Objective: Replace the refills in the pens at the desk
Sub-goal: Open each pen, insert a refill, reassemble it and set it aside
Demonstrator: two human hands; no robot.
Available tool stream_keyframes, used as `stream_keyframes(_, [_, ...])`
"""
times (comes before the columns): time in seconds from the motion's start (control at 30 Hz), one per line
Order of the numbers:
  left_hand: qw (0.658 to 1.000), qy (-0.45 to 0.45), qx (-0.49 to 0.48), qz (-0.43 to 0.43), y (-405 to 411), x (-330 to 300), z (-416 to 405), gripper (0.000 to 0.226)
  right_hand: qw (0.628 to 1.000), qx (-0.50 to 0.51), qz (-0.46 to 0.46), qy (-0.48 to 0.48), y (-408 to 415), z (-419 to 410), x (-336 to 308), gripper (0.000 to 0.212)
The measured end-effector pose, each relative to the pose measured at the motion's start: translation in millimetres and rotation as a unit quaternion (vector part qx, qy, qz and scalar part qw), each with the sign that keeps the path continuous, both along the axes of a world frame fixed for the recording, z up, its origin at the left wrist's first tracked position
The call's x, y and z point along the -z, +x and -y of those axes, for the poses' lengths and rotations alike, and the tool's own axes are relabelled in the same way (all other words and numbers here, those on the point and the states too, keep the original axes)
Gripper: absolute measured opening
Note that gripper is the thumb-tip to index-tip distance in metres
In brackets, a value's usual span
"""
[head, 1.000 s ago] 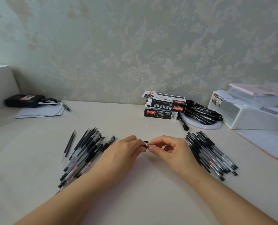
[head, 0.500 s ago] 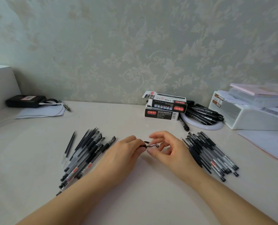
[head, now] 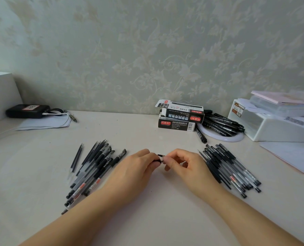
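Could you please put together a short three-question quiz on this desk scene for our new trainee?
1. True or false: the left hand and right hand meet on one small dark pen part at the middle of the desk.
2. Which lies beside the right hand? A) right pen pile B) black case C) white bin
3. Fill in: two stacked pen ____ stand by the wall.

Key: 1 true; 2 A; 3 boxes.
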State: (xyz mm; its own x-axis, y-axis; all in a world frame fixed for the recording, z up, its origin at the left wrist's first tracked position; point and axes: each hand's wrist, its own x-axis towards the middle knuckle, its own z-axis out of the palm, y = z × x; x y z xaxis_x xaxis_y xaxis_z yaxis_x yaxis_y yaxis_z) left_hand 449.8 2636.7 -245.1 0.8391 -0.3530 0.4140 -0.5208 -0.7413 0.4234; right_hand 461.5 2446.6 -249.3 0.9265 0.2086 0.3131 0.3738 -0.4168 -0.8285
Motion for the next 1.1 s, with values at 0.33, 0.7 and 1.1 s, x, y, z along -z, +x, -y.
stream_keyframes(0.33, [1.0, -0.022, -0.013, -0.012, -2.2, -2.6, -1.7, 0.02, 0.992, 0.086, 0.014, 0.089, 5.2, 1.5, 0.2, 0.011])
stream_keyframes(0.7, [1.0, -0.013, -0.021, -0.006, -1.7, -0.6, -2.3, 0.027, 0.983, 0.053, 0.088, -0.153, -1.8, -5.6, 2.5, 0.013])
stream_keyframes(1.1, [0.998, -0.059, 0.037, 0.007, -2.0, -1.9, 0.4, 0.043, 0.995, 0.04, -0.007, 0.089, 0.7, -2.4, -5.6, 0.009])
